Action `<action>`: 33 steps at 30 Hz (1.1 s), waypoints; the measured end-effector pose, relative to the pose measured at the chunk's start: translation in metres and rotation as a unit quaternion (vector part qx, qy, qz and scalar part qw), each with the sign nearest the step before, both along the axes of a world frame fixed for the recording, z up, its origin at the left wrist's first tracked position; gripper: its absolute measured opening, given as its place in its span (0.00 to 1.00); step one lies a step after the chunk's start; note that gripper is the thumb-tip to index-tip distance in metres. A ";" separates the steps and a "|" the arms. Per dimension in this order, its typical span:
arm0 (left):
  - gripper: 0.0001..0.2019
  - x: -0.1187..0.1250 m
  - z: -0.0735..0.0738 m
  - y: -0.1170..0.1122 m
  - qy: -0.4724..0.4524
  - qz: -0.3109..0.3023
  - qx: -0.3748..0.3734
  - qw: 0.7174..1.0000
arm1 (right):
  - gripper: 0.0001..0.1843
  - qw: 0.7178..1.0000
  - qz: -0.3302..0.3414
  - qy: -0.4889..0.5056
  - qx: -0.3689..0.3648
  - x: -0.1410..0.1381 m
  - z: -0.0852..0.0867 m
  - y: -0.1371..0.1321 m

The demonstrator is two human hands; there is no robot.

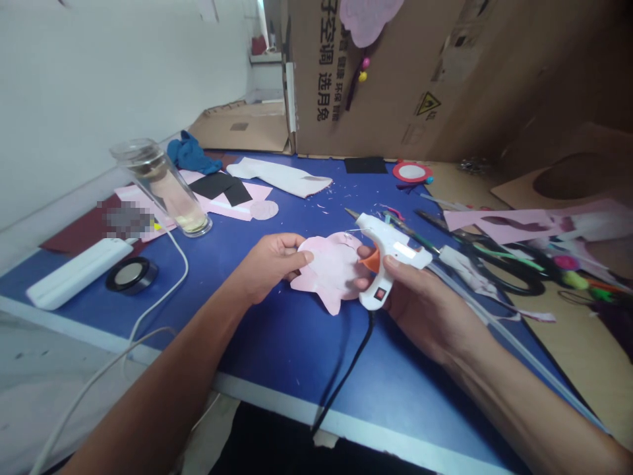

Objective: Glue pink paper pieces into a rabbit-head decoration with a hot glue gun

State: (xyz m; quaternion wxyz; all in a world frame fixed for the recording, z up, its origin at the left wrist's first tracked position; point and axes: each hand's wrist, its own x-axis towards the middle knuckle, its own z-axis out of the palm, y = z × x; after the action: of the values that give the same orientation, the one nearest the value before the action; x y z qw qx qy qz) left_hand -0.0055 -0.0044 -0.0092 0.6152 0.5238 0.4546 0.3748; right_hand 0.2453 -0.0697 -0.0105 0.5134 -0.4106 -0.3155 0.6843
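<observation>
My left hand (pixel 274 264) pinches the left edge of a pink flower-shaped paper cutout (pixel 331 267), thumb on top. The cutout is held up above the blue table. A white hot glue gun (pixel 388 247) with an orange trigger is in my right hand (pixel 415 297), its nozzle pointing up and left past the cutout's top right edge. A thin pale strand runs from near the gun toward that edge. Fingers of my right hand curl behind the gun and close to the cutout's right side. From the grip, a black cord hangs down over the table's front edge.
On the left are a glass bottle (pixel 165 188), a white power strip (pixel 79 272), a black tape roll (pixel 131 274) and a white cable. Scissors (pixel 504 267) and paper scraps lie right. A cardboard box (pixel 395 92) stands behind, with a red-rimmed disc (pixel 412 173) before it.
</observation>
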 end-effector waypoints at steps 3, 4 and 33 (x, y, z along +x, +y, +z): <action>0.13 0.000 -0.001 0.001 0.004 0.011 0.010 1.000 | 0.20 1.000 0.002 0.006 -0.001 -0.001 0.001 0.000; 0.13 0.000 -0.001 0.001 0.005 0.014 0.012 1.000 | 0.20 1.000 0.005 0.006 -0.001 -0.001 0.001 0.000; 0.10 0.013 -0.011 0.004 -0.083 0.117 -0.116 0.983 | 0.19 0.984 0.026 -0.152 0.093 -0.001 -0.004 -0.011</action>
State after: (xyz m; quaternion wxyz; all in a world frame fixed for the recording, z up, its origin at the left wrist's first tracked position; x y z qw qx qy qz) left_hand 0.0071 -0.0003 -0.0197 0.6590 0.3592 0.5009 0.4310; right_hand 0.2447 -0.0812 -0.0145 0.4774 -0.4521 -0.4627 0.5947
